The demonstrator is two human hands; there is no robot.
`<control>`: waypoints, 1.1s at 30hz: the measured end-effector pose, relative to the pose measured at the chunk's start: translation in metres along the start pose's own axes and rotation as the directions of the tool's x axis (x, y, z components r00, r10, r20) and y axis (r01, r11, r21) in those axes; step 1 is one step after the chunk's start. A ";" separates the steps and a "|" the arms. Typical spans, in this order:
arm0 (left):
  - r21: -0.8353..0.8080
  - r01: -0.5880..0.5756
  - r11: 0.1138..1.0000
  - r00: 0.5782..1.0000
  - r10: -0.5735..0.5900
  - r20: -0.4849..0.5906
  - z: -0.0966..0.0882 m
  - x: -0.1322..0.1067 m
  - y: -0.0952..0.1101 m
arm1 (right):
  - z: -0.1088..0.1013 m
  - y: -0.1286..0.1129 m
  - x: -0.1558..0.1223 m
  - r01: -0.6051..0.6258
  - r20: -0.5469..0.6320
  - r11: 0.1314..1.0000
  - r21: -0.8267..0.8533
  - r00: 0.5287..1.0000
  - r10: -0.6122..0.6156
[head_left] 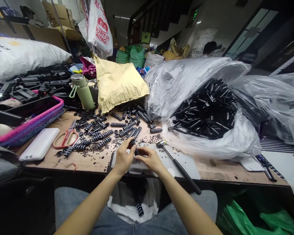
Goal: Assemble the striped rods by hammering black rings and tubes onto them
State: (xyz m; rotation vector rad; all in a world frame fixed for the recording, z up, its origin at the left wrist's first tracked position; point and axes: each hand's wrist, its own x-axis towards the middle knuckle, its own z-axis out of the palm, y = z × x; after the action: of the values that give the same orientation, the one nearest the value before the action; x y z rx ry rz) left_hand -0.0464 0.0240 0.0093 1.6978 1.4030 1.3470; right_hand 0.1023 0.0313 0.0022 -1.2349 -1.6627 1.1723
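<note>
Close to the table's front edge, my left hand [123, 157] and my right hand [150, 159] meet, fingers closed around a black-and-white patterned roller [136, 151]. Fingers cover most of that roller. Just beyond them lies a spread of similar rollers [119, 125], some with thin metal rods sticking out. Tiny dark ring-like bits [101, 156] are scattered over the wood around my hands. To the right, a hammer [177, 164] lies with its black handle over the front edge. A grey-white plate or sheet [186, 163] is under the hammer and my hands.
Red-handled scissors [65, 139], a white power-bank-like block [40, 143] and a pink-rimmed basket [56, 105] are left. A green bottle [84, 93] stands beside a yellow sack [120, 81]. Black tubes [208, 111] fill an open plastic bag [183, 81] at right.
</note>
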 end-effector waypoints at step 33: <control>-0.085 0.229 0.970 0.965 -0.214 0.151 -0.020 0.001 -0.012 | 0.020 -0.032 0.044 0.092 -0.029 0.991 -0.099 0.995 -0.095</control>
State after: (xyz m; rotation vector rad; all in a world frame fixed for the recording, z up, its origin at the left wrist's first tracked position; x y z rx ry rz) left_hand -0.0691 0.0250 0.0060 1.4892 1.3738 1.1333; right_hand 0.0635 0.0655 0.0285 -1.2156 -1.7519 1.0188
